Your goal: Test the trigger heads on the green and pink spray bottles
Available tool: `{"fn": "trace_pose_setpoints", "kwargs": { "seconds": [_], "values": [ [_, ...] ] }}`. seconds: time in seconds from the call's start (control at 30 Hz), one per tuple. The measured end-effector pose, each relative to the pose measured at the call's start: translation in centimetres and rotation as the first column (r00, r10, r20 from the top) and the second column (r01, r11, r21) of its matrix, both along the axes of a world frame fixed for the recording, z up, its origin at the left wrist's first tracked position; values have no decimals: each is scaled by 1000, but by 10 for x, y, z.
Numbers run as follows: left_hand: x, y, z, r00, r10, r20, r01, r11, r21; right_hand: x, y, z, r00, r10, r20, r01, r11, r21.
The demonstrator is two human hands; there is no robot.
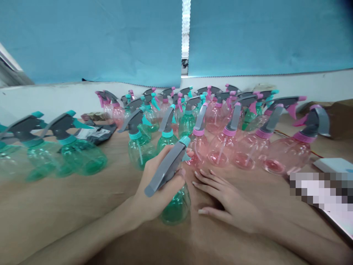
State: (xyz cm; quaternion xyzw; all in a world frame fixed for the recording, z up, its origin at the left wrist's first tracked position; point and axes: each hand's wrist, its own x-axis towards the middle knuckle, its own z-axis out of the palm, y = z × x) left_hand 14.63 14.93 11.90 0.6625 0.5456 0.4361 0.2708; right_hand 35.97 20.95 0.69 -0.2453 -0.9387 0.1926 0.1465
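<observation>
My left hand [158, 184] is wrapped round the neck of a green spray bottle [176, 206] with a grey trigger head [165, 167]; the bottle stands upright on the wooden table [55, 206]. My right hand [223, 198] lies flat on the table just to the right of that bottle, fingers stretched out and apart, holding nothing. Right behind both hands stand rows of several more spray bottles: green ones [140, 147] on the left, pink ones [248, 151] on the right.
Two green bottles [79, 154] stand at the far left. A dark plastic bag [99, 133] lies behind them. A cardboard box [339, 117] sits at the right, a white flat object [335, 164] before it. A blue curtain [110, 40] hangs behind the table.
</observation>
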Motion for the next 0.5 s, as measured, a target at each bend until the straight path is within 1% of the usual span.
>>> {"fn": "trace_pose_setpoints", "kwargs": {
  "seconds": [0.17, 0.33, 0.5],
  "values": [
    [-1, 0, 4, 1000, 24, -3, -24, 999, -32, 0, 0, 0, 1000, -3, -17, 3, 1000, -7],
    [-3, -1, 11, 999, -35, -15, 35, 999, -33, 0, -1, 2, 1000, -4, -1, 4, 1000, -10],
    [-5, -2, 10, 997, -32, -76, 33, 999, 0, -1, -1, 4, 1000, -6, -23, 5, 1000, -25]
  ]
}}
